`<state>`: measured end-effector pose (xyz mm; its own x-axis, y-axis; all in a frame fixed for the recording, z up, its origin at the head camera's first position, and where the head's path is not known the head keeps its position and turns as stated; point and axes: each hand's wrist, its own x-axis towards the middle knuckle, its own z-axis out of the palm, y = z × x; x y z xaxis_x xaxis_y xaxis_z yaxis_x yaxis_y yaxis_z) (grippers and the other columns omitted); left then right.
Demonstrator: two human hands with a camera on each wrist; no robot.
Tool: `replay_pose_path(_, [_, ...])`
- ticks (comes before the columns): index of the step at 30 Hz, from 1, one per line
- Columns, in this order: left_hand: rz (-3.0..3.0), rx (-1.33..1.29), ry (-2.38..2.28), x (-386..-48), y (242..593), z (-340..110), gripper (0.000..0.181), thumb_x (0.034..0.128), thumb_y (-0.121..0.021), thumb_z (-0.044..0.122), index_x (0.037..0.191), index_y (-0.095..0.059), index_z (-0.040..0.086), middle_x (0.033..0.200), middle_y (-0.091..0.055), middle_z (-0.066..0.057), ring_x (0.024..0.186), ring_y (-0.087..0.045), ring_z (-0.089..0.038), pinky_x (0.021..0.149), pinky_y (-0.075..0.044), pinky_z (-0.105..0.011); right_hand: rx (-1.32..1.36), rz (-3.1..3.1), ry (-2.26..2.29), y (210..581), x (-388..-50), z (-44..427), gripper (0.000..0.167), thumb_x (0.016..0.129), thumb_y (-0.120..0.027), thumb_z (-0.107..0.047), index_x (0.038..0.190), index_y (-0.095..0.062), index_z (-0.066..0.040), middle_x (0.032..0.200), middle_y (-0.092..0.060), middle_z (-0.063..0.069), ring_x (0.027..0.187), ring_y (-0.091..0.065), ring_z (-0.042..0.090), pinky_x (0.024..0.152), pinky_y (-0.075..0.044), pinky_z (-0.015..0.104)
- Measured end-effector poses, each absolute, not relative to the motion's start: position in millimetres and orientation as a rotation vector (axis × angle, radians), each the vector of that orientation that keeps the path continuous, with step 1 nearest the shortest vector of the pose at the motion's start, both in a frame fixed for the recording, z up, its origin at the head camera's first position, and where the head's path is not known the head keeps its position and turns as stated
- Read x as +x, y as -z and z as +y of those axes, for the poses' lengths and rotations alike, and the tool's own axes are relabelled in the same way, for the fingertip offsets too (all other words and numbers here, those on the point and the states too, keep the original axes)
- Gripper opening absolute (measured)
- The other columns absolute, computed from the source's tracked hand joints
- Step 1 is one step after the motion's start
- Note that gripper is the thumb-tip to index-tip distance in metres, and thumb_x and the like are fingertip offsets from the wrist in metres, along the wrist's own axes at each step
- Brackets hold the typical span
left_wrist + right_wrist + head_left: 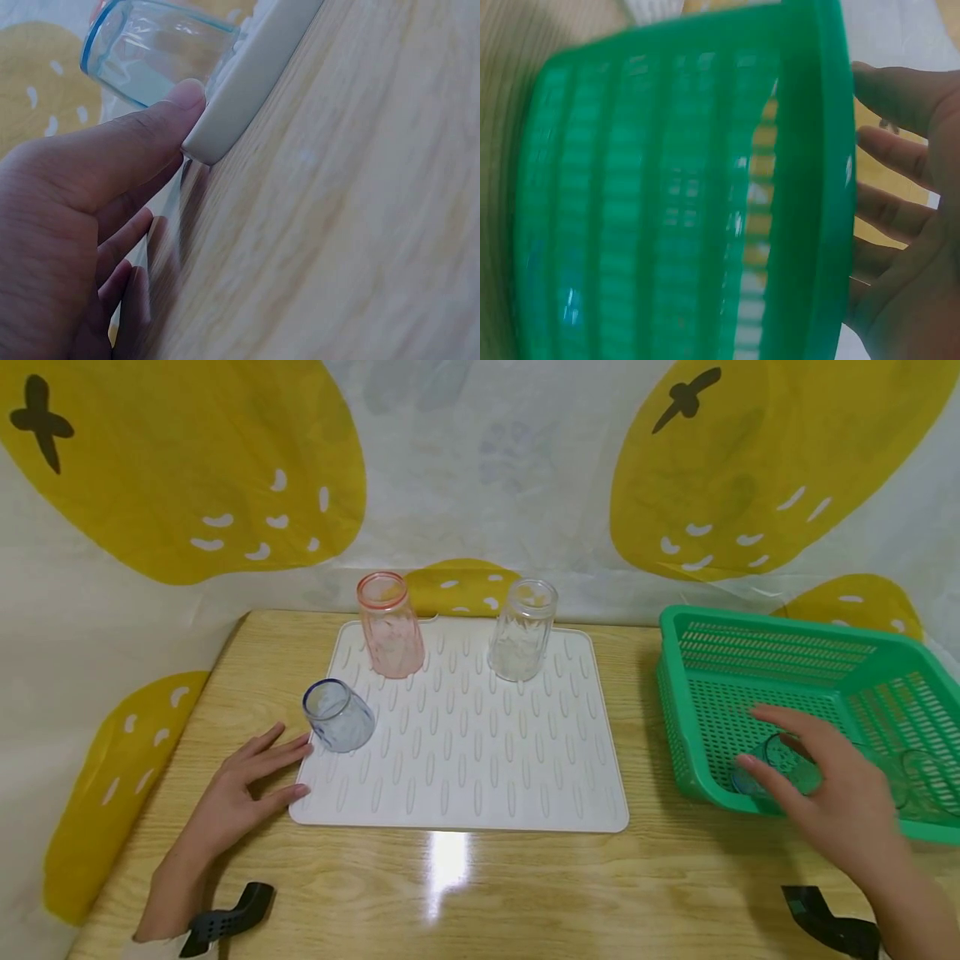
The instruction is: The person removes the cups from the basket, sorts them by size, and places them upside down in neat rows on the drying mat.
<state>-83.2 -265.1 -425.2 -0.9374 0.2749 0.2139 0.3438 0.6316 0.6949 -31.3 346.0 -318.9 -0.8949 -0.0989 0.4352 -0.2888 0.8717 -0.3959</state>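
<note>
At the left edge of the white draining mat (465,760), my left hand (243,789) lies with fingers extended, its thumb touching the mat's edge. Just beyond the fingertips, a short blue-rimmed glass (341,718) stands on the mat. In the left wrist view, the thumb (142,135) meets the mat's side below that glass (157,52). My right hand (840,785) hovers over the near side of the green basket (678,727), thumb and fingers apart, holding nothing visible. Beneath it lies a blue-tinted glass (795,768), partly hidden by the hand.
A tall pink-rimmed glass (392,631) and a tall clear glass (522,635) stand at the back of the mat. More clear glass (930,781) lies in the basket's near right part. A patterned cloth (480,468) hangs behind the wooden table (360,893).
</note>
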Motion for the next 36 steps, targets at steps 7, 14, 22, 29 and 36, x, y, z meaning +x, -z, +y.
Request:
replay_pose_path(7, [-2.745, -0.55, 1.212, -84.6, 425.9, -264.8, 0.053, 0.076, -0.082, 0.014, 0.126, -0.065, 0.017, 0.133, -0.057, -0.002, 0.139, -0.026, -0.026, 0.104, -0.019, -0.066, 0.211, -2.731, -0.487, 324.8, -27.4, 377.0, 0.057, 0.08, -0.078, -0.012, 0.132, -0.056, -0.009, 0.123, -0.056, 0.025, 0.106, -0.051, 0.042, 0.076, -0.037, 0.038])
replay_pose_path(14, [-2.739, -0.546, 1.224, -83.8, 426.3, -265.5, 0.053, 0.076, -0.082, 0.013, 0.126, -0.065, 0.017, 0.133, -0.057, -0.003, 0.139, -0.026, -0.025, 0.104, -0.019, -0.066, 0.186, -2.82, -0.495, 324.8, -26.8, 394.1, 0.057, 0.084, -0.075, -0.015, 0.135, -0.052, -0.007, 0.128, -0.049, 0.031, 0.109, -0.043, 0.056, 0.075, -0.033, 0.063])
replay_pose_path(22, [-2.736, -0.543, 1.227, -82.8, 422.8, -264.8, 0.052, 0.0757, -0.082, 0.013, 0.126, -0.066, 0.016, 0.133, -0.058, -0.004, 0.139, -0.027, -0.028, 0.104, -0.019, -0.066, 0.172, -2.927, -0.485, 328.7, -29.7, 402.3, 0.064, 0.084, -0.075, -0.019, 0.14, -0.047, -0.006, 0.129, -0.046, 0.033, 0.103, -0.043, 0.055, 0.069, -0.035, 0.063])
replay_pose_path(29, [-2.742, -0.541, 1.237, -82.2, 422.6, -264.8, 0.052, 0.0762, -0.081, 0.013, 0.126, -0.066, 0.016, 0.133, -0.057, -0.004, 0.139, -0.026, -0.026, 0.104, -0.018, -0.067, 0.201, -2.976, -0.396, 329.4, -35.0, 404.5, 0.071, 0.079, -0.079, -0.027, 0.138, -0.048, -0.003, 0.122, -0.05, 0.033, 0.096, -0.047, 0.051, 0.063, -0.04, 0.06])
replay_pose_path(36, [-2.744, -0.539, 1.23, -83.1, 424.8, -265.0, 0.052, 0.0765, -0.081, 0.014, 0.126, -0.065, 0.017, 0.134, -0.057, -0.003, 0.14, -0.026, -0.024, 0.104, -0.017, -0.066, 0.235, -3.121, -0.379, 326.2, -45.6, 408.6, 0.077, 0.074, -0.082, -0.036, 0.134, -0.05, -0.001, 0.125, -0.05, 0.034, 0.101, -0.047, 0.055, 0.069, -0.041, 0.061])
